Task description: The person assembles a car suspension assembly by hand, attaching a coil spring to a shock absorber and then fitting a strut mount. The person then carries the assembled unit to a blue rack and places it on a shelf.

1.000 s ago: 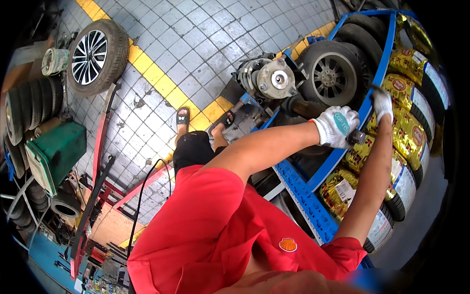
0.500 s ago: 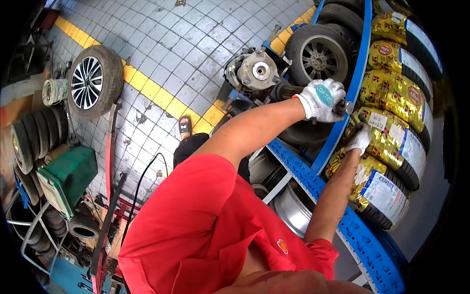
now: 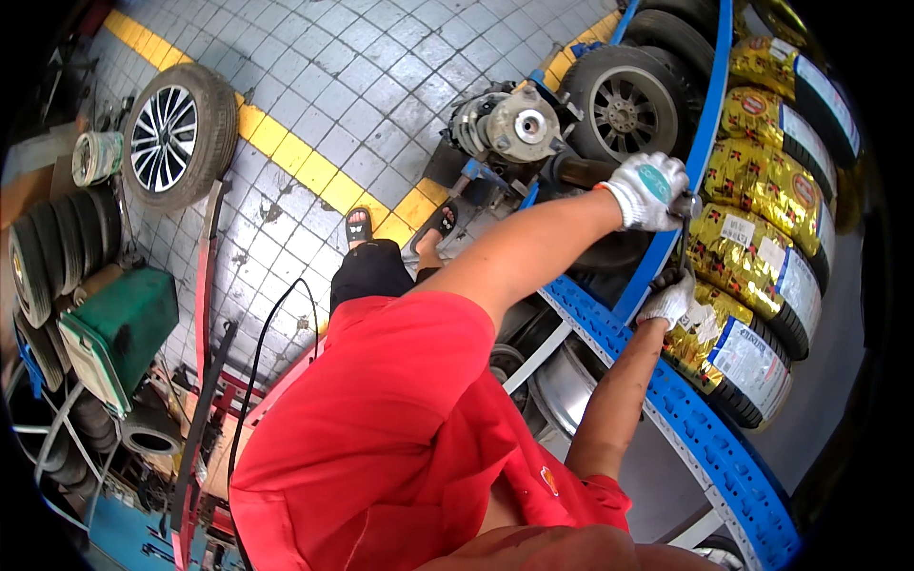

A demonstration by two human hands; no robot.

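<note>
Head view: your left hand [image 3: 650, 190], white-gloved, had its fingers clamped on the dark handle of a tool [image 3: 581, 171] up against the blue rack post [image 3: 700, 152]. Your right hand [image 3: 669, 297], gloved too, sat lower at the rack rail [image 3: 666, 381], by the gold-wrapped tyres [image 3: 762, 257]; whether its fingers were closed on anything couldn't be told. Tool tip hidden behind the glove. To do it well you'd best have kept the left wrist in line with the handle, braced with the right, and stayed clear of the wheel hub [image 3: 519, 124].
</note>
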